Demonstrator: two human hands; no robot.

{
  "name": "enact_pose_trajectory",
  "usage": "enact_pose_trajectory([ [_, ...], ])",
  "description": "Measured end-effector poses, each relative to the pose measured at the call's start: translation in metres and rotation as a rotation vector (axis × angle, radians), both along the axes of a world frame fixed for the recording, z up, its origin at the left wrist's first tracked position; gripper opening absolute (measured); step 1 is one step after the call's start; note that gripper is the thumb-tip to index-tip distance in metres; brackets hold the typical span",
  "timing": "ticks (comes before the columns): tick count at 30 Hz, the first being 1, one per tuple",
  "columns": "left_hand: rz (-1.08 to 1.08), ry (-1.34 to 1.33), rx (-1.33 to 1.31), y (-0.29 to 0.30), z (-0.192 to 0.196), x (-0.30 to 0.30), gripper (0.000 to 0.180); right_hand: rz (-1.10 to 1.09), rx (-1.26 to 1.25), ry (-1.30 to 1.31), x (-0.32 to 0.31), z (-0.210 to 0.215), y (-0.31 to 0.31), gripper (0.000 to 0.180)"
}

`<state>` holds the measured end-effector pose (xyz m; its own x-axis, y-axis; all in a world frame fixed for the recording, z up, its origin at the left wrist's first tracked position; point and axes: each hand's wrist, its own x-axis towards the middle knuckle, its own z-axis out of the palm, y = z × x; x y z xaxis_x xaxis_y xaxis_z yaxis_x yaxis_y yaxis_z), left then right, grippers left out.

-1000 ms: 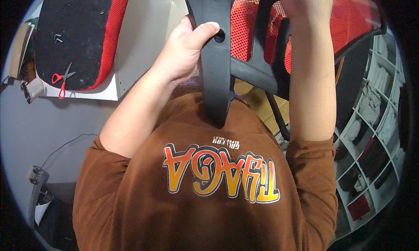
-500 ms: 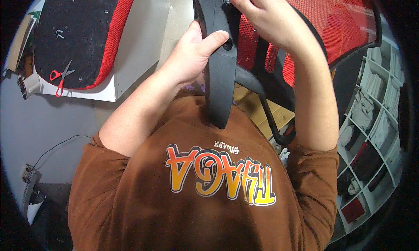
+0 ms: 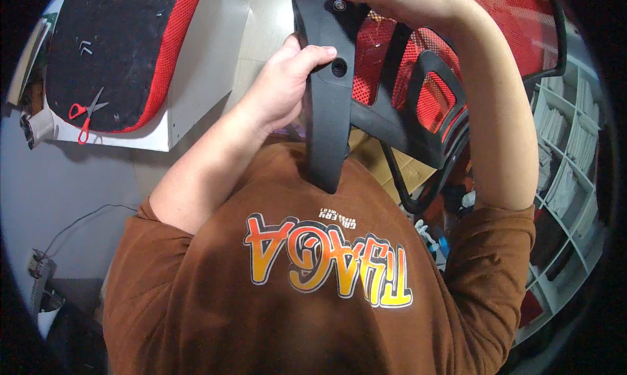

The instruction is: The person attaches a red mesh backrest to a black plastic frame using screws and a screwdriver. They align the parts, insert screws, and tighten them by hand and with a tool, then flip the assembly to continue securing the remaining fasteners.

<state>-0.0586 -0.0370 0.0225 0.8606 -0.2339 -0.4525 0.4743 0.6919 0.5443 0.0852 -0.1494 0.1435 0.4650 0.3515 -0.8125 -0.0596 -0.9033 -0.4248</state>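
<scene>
A black plastic chair armrest [image 3: 326, 133] stands upright before me, its lower end against my shirt. My left hand [image 3: 281, 81] is wrapped around it from the left, the thumb lying beside an empty round bolt hole [image 3: 338, 68]. Higher up, a metal bolt [image 3: 339, 5] sits in a second hole. My right hand [image 3: 405, 3] is at the top edge, its thumb tip just above that bolt; the other fingers are mostly hidden, as is anything in them. Behind the armrest is the red mesh chair back [image 3: 509, 29] with its black frame.
At the left, a black and red seat cushion [image 3: 104, 62] lies on a white cabinet [image 3: 202, 94]. Red-handled scissors [image 3: 85, 117] and small bent metal pieces [image 3: 85, 46] rest on it. Cardboard [image 3: 415, 172] lies below the chair. White cubby shelving [image 3: 568, 159] stands at the right.
My right hand has shifted up and right, exposing the upper bolt more fully, and its forearm has swung right. My left thumb has drawn back slightly from the lower hole. The chair back has turned somewhat.
</scene>
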Motion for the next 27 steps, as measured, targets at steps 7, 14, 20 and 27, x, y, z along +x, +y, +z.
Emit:
enact_pose_trajectory([
  [7, 0.036, 0.023, -0.062, 0.002, -0.001, -0.001, 0.031, 0.213, 0.039, -0.123, 0.007, -0.006, 0.002, 0.048],
  [14, 0.031, 0.065, -0.076, 0.008, -0.005, -0.001, 0.024, 0.461, 0.056, -0.363, 0.001, -0.01, 0.006, 0.048],
  [20, 0.027, 0.05, -0.049, 0.008, -0.008, 0.002, 0.026, 0.265, 0.123, -0.678, -0.026, -0.029, -0.004, 0.035],
  [27, -0.003, 0.046, 0.046, 0.007, -0.002, 0.002, 0.028, 0.427, 0.344, -1.252, -0.041, -0.068, -0.028, 0.008],
])
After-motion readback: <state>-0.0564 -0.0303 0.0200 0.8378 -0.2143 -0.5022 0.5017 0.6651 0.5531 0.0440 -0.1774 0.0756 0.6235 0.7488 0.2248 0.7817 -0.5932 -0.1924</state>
